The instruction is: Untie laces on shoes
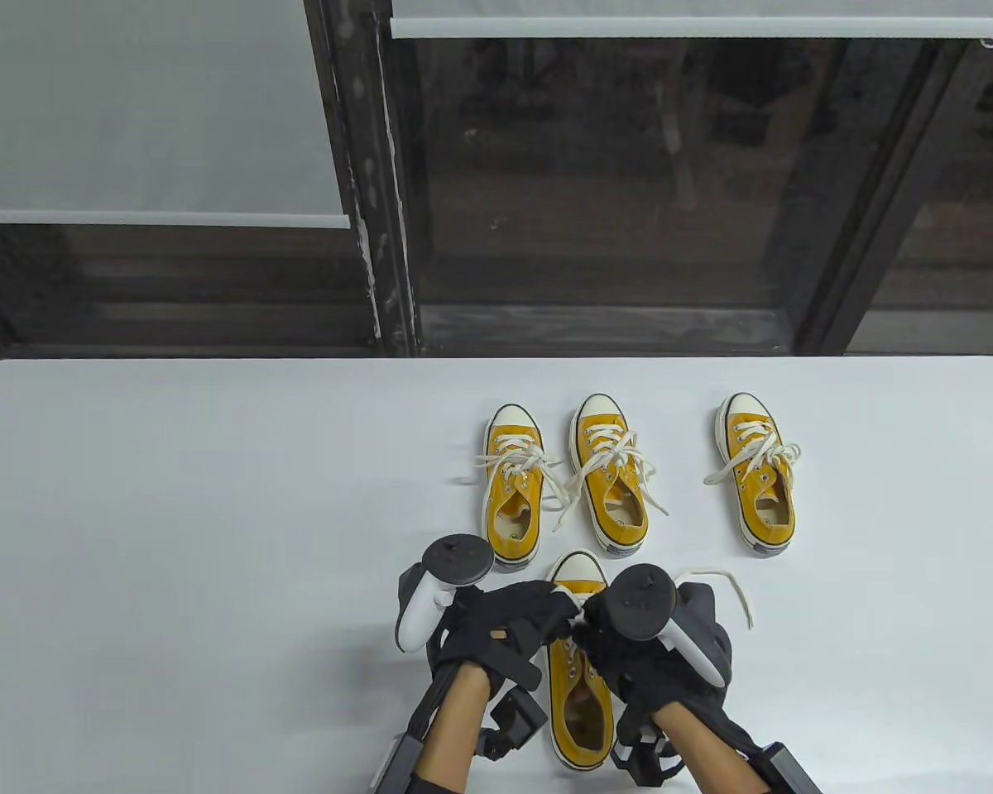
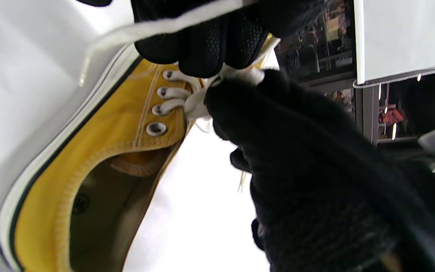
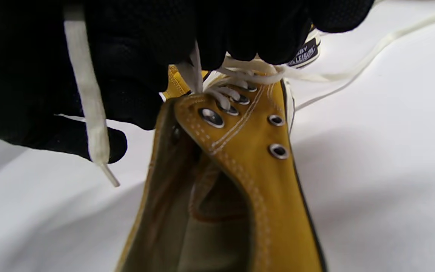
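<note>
From my feed: white desk (image 1: 215, 496) with rounded far corners | behind it I see dark window glass (image 1: 596, 165) in a dark frame (image 1: 372, 182) | two pale roller blinds, one at left (image 1: 132, 107), one at top right (image 1: 695, 16), partly lowered

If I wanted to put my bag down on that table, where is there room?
The whole left part of the white table is bare, left of the shoes. A smaller bare patch lies at the front right corner, below the lone right shoe. The middle is crowded: the pair of shoes, and nearer, both hands working on the near shoe.
</note>
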The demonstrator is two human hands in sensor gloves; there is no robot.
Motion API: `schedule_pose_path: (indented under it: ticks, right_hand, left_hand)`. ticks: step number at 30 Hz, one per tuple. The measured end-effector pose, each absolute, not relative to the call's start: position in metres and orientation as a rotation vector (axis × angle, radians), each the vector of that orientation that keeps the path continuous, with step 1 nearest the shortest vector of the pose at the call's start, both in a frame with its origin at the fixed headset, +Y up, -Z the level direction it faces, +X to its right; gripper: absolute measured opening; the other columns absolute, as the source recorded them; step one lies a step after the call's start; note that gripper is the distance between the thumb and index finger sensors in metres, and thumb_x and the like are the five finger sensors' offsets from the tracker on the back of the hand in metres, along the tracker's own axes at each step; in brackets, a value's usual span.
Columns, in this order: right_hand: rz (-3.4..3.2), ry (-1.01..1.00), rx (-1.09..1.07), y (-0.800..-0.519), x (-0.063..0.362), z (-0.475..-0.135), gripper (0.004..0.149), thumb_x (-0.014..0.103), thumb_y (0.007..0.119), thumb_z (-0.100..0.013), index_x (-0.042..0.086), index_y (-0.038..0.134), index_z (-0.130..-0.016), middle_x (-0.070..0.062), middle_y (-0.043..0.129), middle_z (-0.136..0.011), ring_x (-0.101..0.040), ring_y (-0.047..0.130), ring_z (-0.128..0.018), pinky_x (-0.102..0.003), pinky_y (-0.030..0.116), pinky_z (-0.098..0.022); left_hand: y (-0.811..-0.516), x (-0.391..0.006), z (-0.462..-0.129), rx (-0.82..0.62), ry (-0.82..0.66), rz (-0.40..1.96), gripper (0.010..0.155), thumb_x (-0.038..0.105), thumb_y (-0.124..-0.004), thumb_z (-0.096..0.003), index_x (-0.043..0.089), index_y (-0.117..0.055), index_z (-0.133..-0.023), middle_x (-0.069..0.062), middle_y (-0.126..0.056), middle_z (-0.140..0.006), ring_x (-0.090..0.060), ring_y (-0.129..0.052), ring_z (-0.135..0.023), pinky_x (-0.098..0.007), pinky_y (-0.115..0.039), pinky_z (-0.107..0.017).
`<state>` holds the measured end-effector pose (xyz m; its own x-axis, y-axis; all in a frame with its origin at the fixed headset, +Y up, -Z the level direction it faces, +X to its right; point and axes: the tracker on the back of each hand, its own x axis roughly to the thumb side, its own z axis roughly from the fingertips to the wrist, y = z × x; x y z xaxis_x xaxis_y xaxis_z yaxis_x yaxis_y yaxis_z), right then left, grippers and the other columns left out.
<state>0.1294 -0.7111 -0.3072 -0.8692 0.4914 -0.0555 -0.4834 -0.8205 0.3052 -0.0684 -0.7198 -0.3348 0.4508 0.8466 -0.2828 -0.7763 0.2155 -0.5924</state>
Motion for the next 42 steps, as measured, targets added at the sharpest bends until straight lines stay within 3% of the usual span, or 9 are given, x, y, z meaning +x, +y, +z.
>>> schedule_pose_path:
  ticks: [11, 15, 20, 25, 29, 32, 34, 38, 42]
  right_hand:
    - [2.325, 0.520, -0.018, -0.728, 0.160, -0.315, 0.037, 0.032, 0.071, -0.061, 0.016, 0.078, -0.094, -0.010, 0.060, -0.109, -0.036, 0.066, -0.100, -0.060, 0.054, -0.071]
    - [2.292, 0.548, -0.029, -0.731, 0.163, -0.317, 0.037, 0.033, 0.071, -0.062, 0.017, 0.077, -0.094, -0.011, 0.059, -0.110, -0.037, 0.064, -0.101, -0.059, 0.054, -0.071]
    - [2.277, 0.555, -0.032, -0.731, 0.163, -0.316, 0.038, 0.036, 0.071, -0.062, 0.017, 0.074, -0.095, -0.012, 0.057, -0.110, -0.038, 0.063, -0.101, -0.059, 0.053, -0.072]
    - [2.271, 0.554, -0.027, -0.732, 0.163, -0.316, 0.038, 0.039, 0.071, -0.062, 0.020, 0.072, -0.096, -0.012, 0.055, -0.111, -0.038, 0.061, -0.102, -0.060, 0.052, -0.072]
    - [2.246, 0.558, -0.024, -0.732, 0.163, -0.316, 0.037, 0.038, 0.071, -0.063, 0.022, 0.076, -0.095, -0.012, 0.056, -0.111, -0.038, 0.061, -0.102, -0.060, 0.052, -0.072]
    - [2.208, 0.571, -0.021, -0.732, 0.164, -0.316, 0.036, 0.037, 0.070, -0.063, 0.022, 0.077, -0.095, -0.012, 0.056, -0.111, -0.038, 0.061, -0.103, -0.060, 0.052, -0.072]
    - [2.191, 0.577, -0.023, -0.732, 0.165, -0.316, 0.036, 0.037, 0.070, -0.063, 0.021, 0.078, -0.095, -0.012, 0.056, -0.111, -0.038, 0.060, -0.103, -0.060, 0.052, -0.072]
    - [2.160, 0.589, -0.017, -0.732, 0.164, -0.316, 0.036, 0.037, 0.070, -0.063, 0.023, 0.079, -0.094, -0.012, 0.055, -0.112, -0.039, 0.059, -0.103, -0.060, 0.051, -0.072]
    - [2.117, 0.611, -0.017, -0.732, 0.164, -0.315, 0.035, 0.036, 0.071, -0.063, 0.021, 0.081, -0.092, -0.011, 0.056, -0.112, -0.040, 0.058, -0.103, -0.060, 0.051, -0.072]
  left_hand:
    - [-0.678, -0.139, -0.326, -0.433, -0.018, 1.334, 0.048, 0.044, -0.062, -0.0641, 0.022, -0.069, -0.106, -0.008, -0.077, -0.105, -0.035, -0.068, -0.104, -0.070, -0.037, -0.079]
    - [-0.679, -0.183, -0.317, -0.221, 0.228, 1.315, 0.047, 0.043, -0.063, -0.0645, 0.021, -0.069, -0.105, -0.006, -0.078, -0.103, -0.033, -0.069, -0.104, -0.070, -0.038, -0.080]
    - [-0.696, -0.208, -0.316, -0.320, 0.516, 0.858, 0.069, 0.040, -0.074, -0.0633, 0.019, -0.037, -0.118, -0.011, -0.048, -0.121, -0.041, -0.045, -0.115, -0.072, -0.030, -0.080]
    - [-0.687, -0.179, -0.324, -0.358, 0.329, 0.783, 0.096, 0.049, -0.086, -0.0551, 0.017, -0.022, -0.119, -0.015, -0.022, -0.126, -0.044, -0.018, -0.117, -0.074, -0.020, -0.079]
    - [-0.675, -0.136, -0.325, -0.341, 0.132, 0.707, 0.065, 0.044, -0.088, -0.0533, 0.024, -0.061, -0.109, -0.007, -0.053, -0.117, -0.040, -0.036, -0.115, -0.072, -0.028, -0.079]
    - [-0.680, -0.095, -0.326, -0.472, -0.076, 0.705, 0.041, 0.042, -0.089, -0.0531, 0.022, -0.088, -0.089, -0.003, -0.090, -0.088, -0.031, -0.072, -0.103, -0.071, -0.040, -0.077]
    - [-0.691, -0.071, -0.326, -0.565, -0.154, 0.698, 0.041, 0.040, -0.087, -0.0549, 0.022, -0.086, -0.092, -0.003, -0.091, -0.087, -0.031, -0.075, -0.100, -0.070, -0.042, -0.077]
    - [-0.708, -0.043, -0.321, -0.590, -0.183, 0.595, 0.063, 0.041, -0.085, -0.0556, 0.027, -0.060, -0.112, 0.000, -0.073, -0.111, -0.030, -0.065, -0.109, -0.069, -0.038, -0.079]
    - [-0.715, -0.034, -0.319, -0.552, -0.153, 0.548, 0.056, 0.046, -0.082, -0.0566, 0.031, -0.063, -0.107, 0.006, -0.075, -0.108, -0.025, -0.062, -0.113, -0.068, -0.036, -0.082]
